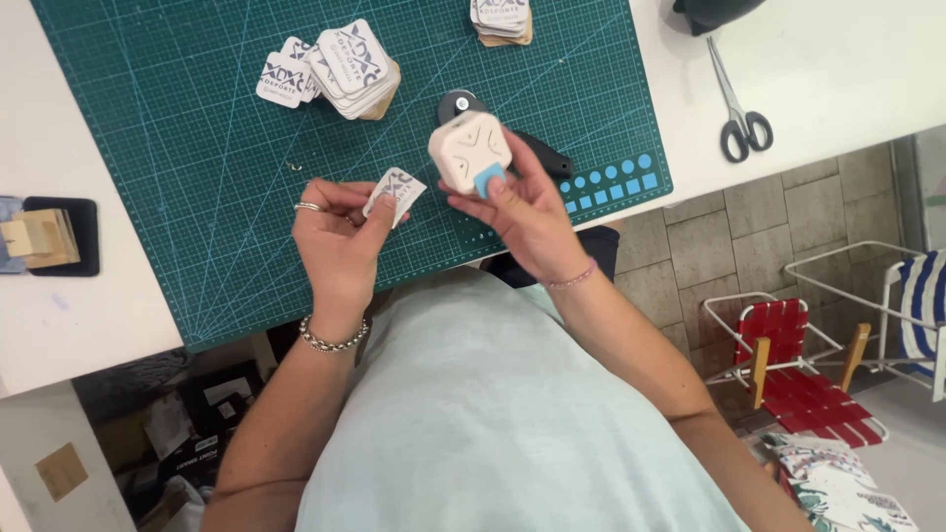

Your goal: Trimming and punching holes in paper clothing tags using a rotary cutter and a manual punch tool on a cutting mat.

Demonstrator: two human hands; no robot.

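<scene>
in the head view, a small printed card [397, 189] is pinched by the left hand [340, 232], its fingers [386, 209] closed on the lower edge so that the upper corners stay free and are tilted toward the other hand. a cream, rounded-square corner punch [470, 151] with a blue tab is gripped by the right hand [527, 217], the thumb laid on the tab and the remaining fingers wrapped behind the body; it is held just beside the card, raised a little off the green cutting mat [197, 197], apparently so the card can be brought to it. finished-looking cards are kept in a fanned stack [340, 64] farther up the mat, with a second stack [501, 20] near the top edge, both well apart from the hands. scissors [737, 108] lie on the white surface [838, 59] to the right.

the slot of the punch is hidden behind the hand. a dark tool [537, 153] is largely covered by the punch, so its kind cannot be told. the second stack and a dark object at the top are cut off by the frame.
</scene>
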